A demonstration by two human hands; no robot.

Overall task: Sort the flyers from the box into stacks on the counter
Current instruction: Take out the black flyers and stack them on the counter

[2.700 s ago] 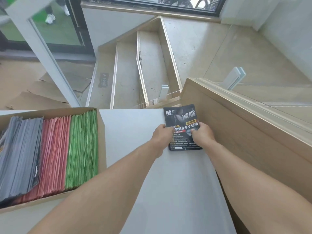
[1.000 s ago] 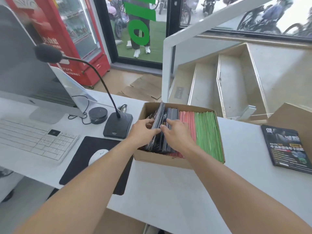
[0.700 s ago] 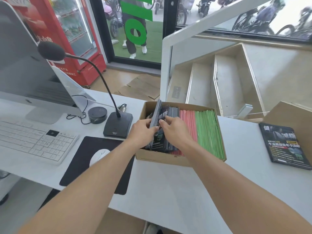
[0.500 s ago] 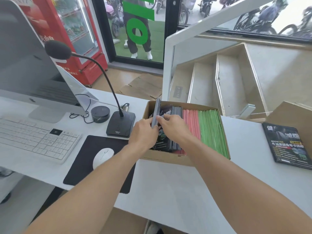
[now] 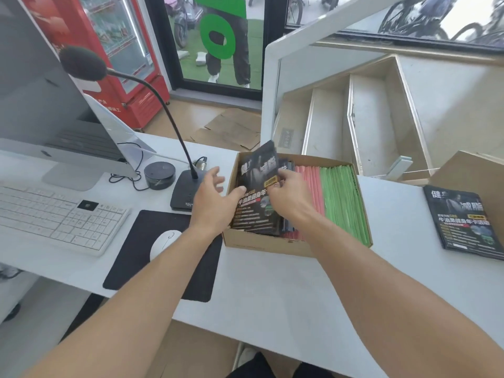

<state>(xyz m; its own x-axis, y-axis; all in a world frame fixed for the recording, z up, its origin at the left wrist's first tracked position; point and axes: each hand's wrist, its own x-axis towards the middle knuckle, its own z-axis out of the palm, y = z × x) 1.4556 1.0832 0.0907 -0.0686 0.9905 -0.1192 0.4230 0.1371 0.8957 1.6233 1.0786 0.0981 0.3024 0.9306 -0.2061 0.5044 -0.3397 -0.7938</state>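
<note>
a cardboard box [image 5: 272, 245] sits on the white counter [image 5: 286, 290], holding three upright rows of flyers: black ones at its left end, pink flyers [image 5: 311, 186] in the middle and green flyers [image 5: 342, 197] at its right end. the right hand [image 5: 290, 199] reaches into the left end of the box and pinches a bunch of black flyers [image 5: 257, 186] between thumb and fingers, the bunch tilted with its printed face towards the camera and its top corner above the box rim. the left hand [image 5: 211, 203] hangs at the box's left wall with its fingers spread and loose, its thumb just touching the lower left part of that bunch without closing on it. well to the right on the counter, a flat stack of black flyers [image 5: 463, 222] lies face up. left of the box stand a gooseneck microphone [image 5: 185, 192], a black mouse pad [image 5: 163, 255] with a white mouse [image 5: 163, 242], a white keyboard [image 5: 54, 216] and a monitor [image 5: 43, 105]
</note>
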